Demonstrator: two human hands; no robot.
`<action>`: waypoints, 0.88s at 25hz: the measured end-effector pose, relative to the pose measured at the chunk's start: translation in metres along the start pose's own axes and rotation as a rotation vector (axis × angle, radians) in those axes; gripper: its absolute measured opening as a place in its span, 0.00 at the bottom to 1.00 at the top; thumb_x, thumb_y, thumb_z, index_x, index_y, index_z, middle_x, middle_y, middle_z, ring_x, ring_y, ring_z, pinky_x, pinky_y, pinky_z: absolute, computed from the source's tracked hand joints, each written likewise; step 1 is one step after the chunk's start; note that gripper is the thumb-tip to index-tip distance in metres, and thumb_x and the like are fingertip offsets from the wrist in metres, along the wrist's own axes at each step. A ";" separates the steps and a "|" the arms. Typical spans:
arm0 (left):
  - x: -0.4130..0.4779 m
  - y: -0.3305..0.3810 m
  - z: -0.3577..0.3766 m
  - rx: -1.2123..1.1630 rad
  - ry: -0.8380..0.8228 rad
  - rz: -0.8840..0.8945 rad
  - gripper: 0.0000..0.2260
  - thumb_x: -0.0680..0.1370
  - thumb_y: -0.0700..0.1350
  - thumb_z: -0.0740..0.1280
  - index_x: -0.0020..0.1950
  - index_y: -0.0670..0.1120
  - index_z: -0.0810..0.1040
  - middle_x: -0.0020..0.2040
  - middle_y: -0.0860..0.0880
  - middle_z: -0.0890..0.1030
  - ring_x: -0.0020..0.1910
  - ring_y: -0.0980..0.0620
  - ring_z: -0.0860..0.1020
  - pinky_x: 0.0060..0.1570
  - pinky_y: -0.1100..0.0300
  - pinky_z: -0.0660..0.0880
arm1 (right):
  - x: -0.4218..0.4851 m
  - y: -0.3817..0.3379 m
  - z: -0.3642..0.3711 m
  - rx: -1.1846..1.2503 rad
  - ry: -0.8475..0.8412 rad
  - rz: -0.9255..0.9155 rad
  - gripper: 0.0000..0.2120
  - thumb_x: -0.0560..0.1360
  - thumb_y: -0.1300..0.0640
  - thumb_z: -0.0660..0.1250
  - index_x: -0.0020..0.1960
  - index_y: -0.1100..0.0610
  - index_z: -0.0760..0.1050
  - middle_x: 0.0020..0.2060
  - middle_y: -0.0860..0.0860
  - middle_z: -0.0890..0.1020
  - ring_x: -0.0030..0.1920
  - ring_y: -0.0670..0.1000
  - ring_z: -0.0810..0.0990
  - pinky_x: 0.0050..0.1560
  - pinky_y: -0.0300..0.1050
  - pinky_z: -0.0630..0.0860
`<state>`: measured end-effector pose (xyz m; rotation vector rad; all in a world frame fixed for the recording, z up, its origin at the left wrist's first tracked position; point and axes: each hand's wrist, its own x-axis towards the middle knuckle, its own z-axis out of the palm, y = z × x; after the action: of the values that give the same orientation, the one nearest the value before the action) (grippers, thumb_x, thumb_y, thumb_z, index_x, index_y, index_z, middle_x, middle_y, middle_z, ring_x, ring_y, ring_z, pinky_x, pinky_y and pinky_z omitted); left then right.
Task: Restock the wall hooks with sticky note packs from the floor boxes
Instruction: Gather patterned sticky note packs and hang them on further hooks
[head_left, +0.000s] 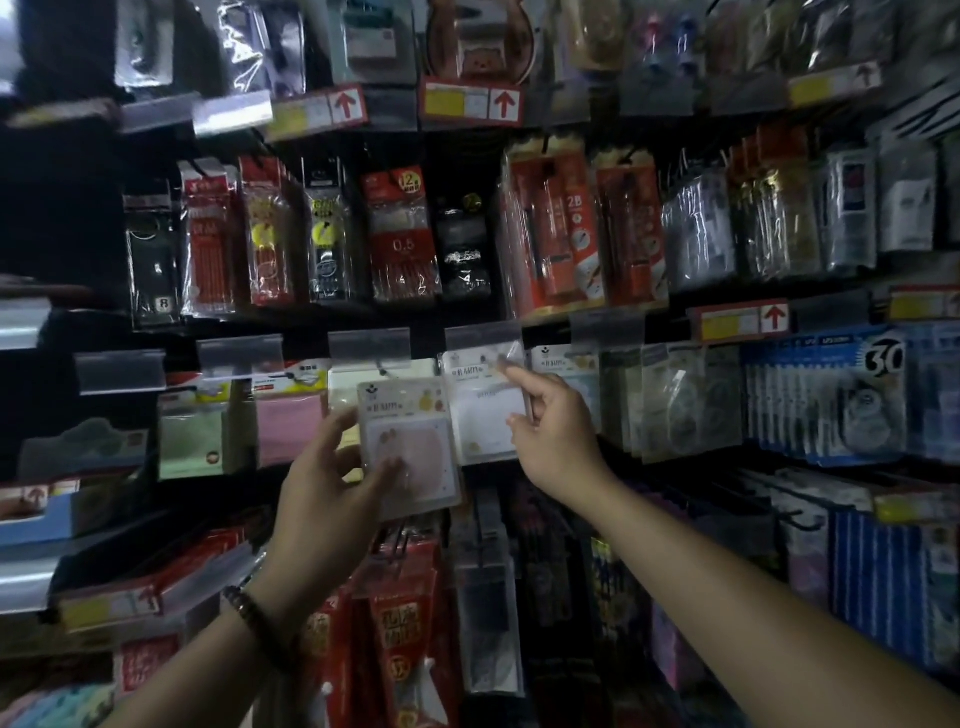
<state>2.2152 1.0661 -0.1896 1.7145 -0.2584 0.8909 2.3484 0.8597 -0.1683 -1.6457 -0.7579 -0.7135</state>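
One pink sticky note pack (410, 441) sits gripped in the left hand (332, 488), overlapping the left edge of a hanging white pack (485, 415). The right hand (556, 441) pinches that hanging white pack between thumb and forefinger.

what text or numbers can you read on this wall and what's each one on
"12" and "0.5": red pack
"2B": orange-red pack
"30": blue pack
"8": dark pack
"BE HAPPY": sticky note pack in the left hand, and hung pack the right hand pinches
Red up arrows: price tags; their print is too blurred
Characters on bottom red packs: too blurred
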 end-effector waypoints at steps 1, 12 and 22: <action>0.001 -0.001 0.001 0.009 -0.006 0.003 0.22 0.81 0.41 0.72 0.70 0.61 0.75 0.58 0.50 0.87 0.53 0.50 0.88 0.43 0.53 0.87 | 0.000 0.001 0.001 -0.006 -0.012 0.017 0.34 0.79 0.74 0.66 0.77 0.45 0.73 0.73 0.44 0.77 0.75 0.41 0.73 0.79 0.48 0.69; 0.009 -0.008 0.011 -0.036 -0.006 -0.076 0.23 0.80 0.40 0.72 0.74 0.52 0.73 0.60 0.50 0.86 0.52 0.52 0.88 0.42 0.57 0.86 | 0.012 -0.037 0.001 -0.756 -0.158 0.080 0.32 0.85 0.57 0.66 0.85 0.42 0.59 0.67 0.57 0.75 0.47 0.52 0.82 0.44 0.48 0.82; 0.007 -0.002 0.030 -0.117 -0.068 -0.108 0.21 0.81 0.39 0.72 0.72 0.50 0.74 0.59 0.47 0.87 0.51 0.49 0.89 0.45 0.51 0.87 | -0.046 -0.026 -0.005 0.019 -0.024 -0.006 0.28 0.81 0.61 0.73 0.77 0.44 0.74 0.50 0.48 0.82 0.42 0.43 0.85 0.43 0.35 0.81</action>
<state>2.2340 1.0417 -0.1890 1.6360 -0.2558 0.7260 2.2995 0.8542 -0.1887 -1.6376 -0.7852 -0.6895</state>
